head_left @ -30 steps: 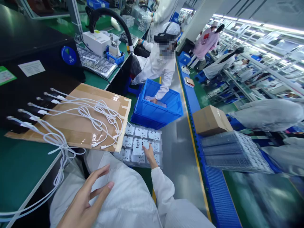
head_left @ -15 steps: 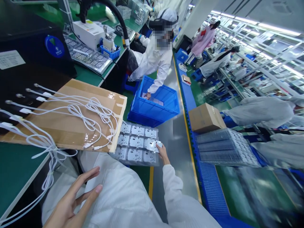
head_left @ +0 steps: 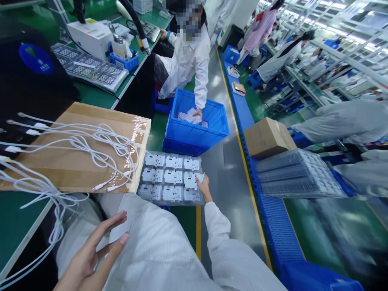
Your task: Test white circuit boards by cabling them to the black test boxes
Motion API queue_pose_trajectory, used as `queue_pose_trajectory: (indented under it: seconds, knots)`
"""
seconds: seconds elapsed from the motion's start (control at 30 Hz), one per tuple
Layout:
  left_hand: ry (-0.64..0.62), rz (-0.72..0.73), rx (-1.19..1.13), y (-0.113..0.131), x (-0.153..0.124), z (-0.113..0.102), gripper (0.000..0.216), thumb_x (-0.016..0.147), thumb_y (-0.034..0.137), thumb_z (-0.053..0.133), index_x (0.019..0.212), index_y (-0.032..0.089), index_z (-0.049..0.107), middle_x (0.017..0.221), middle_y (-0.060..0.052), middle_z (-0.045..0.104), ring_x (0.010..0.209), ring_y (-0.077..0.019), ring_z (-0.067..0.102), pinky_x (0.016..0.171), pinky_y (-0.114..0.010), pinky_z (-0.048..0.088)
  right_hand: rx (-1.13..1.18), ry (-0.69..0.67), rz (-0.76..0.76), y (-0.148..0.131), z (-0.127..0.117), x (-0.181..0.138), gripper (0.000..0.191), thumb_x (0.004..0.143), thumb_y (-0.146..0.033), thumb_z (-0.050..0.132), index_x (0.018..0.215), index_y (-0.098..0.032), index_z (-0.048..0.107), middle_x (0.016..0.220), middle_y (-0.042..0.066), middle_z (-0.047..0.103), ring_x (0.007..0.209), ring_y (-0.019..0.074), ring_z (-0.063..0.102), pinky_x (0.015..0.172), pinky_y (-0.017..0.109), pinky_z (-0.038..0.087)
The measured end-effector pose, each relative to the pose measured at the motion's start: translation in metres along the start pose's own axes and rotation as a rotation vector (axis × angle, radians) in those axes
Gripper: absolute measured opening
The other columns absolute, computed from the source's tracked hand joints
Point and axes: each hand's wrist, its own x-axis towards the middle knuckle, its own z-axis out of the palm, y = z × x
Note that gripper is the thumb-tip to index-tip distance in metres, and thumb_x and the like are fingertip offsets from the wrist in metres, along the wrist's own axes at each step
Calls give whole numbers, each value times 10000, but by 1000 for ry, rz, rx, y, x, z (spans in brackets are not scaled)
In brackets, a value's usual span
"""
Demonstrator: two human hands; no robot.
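A clear plastic tray holds several flat white plates with small dark holes or parts, set out in rows of pockets. My right hand pinches the right edge of one such white plate, which lies at the middle pocket of the right-hand column. Whether it is fully seated I cannot tell. Over my lap, my left hand hangs with fingers apart and nothing in it. The cardboard with bundled white cables is nearest to that hand.
A blue crate stands beyond the tray, and a co-worker's hand is inside it on pale pieces. On the right, a cardboard box and stacked clear trays sit on a blue conveyor. The green workbench runs along the left.
My right hand has brought the white plate down and slightly left over its pocket. The co-worker's hand has shifted right inside the crate. The view has turned a little; my left hand stays put.
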Motion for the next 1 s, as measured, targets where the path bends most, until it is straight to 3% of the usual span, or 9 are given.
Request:
queue_pose_trajectory:
  seconds: [0.13,0.23,0.33,0.47,0.6,0.77,0.9,1.0]
  knots:
    - [31,50,25,11,-13,8,644,813,601,756,1400,372,621,1536,-36,584,1377,-301,599,1012,-328,584,35,-32,-65,-9,1,-19,630,836,-452,672,1374,-139,577,1464,199,591,1396,329,517,1206,477,368]
    - [62,88,39,25,-26,15,649,807,603,759,1388,341,637,1506,-66,608,1371,-332,600,1015,-373,597,87,-17,-97,-17,25,-45,626,925,-454,573,1467,-153,492,1557,186,506,1465,313,444,1237,463,318]
    - [63,88,60,33,-36,18,636,835,614,727,1396,333,627,1514,-77,600,1379,-333,593,1034,-396,592,141,-79,-91,-27,78,-84,668,933,-476,577,1496,-137,454,1537,199,523,1424,313,497,1198,443,383]
    - [48,99,89,32,-47,19,603,865,609,699,1396,336,616,1542,-66,572,1395,-299,582,1077,-371,568,175,-239,-76,-37,160,-137,642,877,-433,653,1431,-133,531,1415,185,634,1347,306,576,1154,421,444]
    - [93,131,79,29,-60,17,586,884,610,673,1390,320,619,1544,-75,568,1403,-297,574,1073,-376,578,163,-284,-65,-39,205,-166,637,901,-407,604,1464,-135,485,1400,183,640,1366,296,557,1171,436,428]
    - [107,151,1,29,-69,19,551,905,596,657,1378,319,608,1534,-64,574,1418,-275,559,1107,-354,554,106,-294,-68,-37,213,-175,643,934,-404,535,1497,-116,422,1390,209,609,1373,317,534,1189,478,403]
    - [113,149,-5,33,-71,20,535,927,607,615,1364,298,610,1524,-83,578,1377,-277,595,1092,-360,561,62,-239,-101,-41,208,-180,762,922,-417,566,1552,-50,347,1567,280,349,1547,380,260,1282,529,211]
    - [114,134,18,36,-70,18,584,921,634,603,1386,279,600,1524,-121,574,1294,-292,657,1002,-359,608,77,-227,-141,-47,205,-184,760,934,-423,557,1545,-22,348,1627,288,218,1576,381,171,1290,519,187]
